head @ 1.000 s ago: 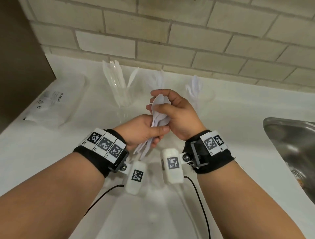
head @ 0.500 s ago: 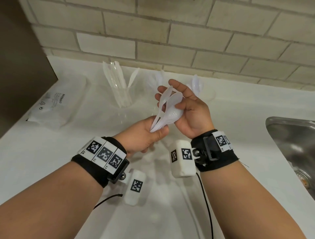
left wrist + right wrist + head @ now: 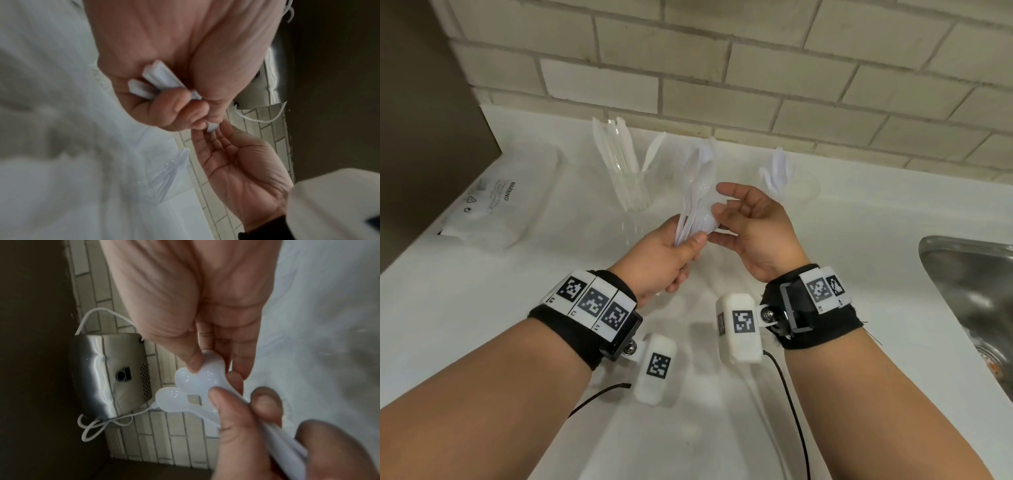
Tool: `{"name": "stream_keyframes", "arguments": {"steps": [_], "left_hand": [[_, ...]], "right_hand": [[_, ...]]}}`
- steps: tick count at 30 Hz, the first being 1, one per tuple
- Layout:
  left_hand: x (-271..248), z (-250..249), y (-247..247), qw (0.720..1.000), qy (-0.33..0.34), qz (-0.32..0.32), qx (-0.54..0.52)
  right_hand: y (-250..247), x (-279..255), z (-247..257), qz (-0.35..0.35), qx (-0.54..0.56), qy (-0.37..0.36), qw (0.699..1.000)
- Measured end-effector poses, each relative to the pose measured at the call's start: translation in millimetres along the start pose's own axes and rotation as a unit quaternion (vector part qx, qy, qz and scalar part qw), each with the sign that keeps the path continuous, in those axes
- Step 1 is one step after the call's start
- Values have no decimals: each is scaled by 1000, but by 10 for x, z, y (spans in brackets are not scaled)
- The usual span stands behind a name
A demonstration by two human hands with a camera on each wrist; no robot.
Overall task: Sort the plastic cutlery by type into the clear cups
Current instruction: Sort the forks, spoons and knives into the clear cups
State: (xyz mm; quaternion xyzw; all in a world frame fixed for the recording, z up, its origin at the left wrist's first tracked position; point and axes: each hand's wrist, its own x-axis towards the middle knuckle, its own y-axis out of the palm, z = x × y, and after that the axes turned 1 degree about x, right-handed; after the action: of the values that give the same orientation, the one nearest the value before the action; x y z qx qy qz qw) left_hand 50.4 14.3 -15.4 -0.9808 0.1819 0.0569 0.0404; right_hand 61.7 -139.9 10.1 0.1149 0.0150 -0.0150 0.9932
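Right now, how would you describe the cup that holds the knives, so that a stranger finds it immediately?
Start at the brick wall behind the white counter; three clear cups stand in a row below it. The knife cup is the leftmost one, nearest the plastic bag. Unlike its neighbours, it holds long, flat, pointed blades that fan upward, with no rounded bowls.

White spoons [image 3: 697, 202] fan upright before three cutlery-filled clear cups [image 3: 631, 192].

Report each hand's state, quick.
Left hand: closed on the handles of the plastic spoons.
Right hand: open, its fingers touching the spoon bowls, not gripping them.
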Motion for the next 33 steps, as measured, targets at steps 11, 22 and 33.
{"name": "stream_keyframes", "arguments": {"steps": [11,22,33], "left_hand": [[29,14,53,1000,-6,-21,3],[12,-1,53,998,-20,-3,64],[5,5,45,987,-28,24,153]], "right_hand": [[82,-3,-9,35,12,29,999],[168,-13,-56,27,20,25,999],[299,-21,-1,-18,22,31,999]]}}
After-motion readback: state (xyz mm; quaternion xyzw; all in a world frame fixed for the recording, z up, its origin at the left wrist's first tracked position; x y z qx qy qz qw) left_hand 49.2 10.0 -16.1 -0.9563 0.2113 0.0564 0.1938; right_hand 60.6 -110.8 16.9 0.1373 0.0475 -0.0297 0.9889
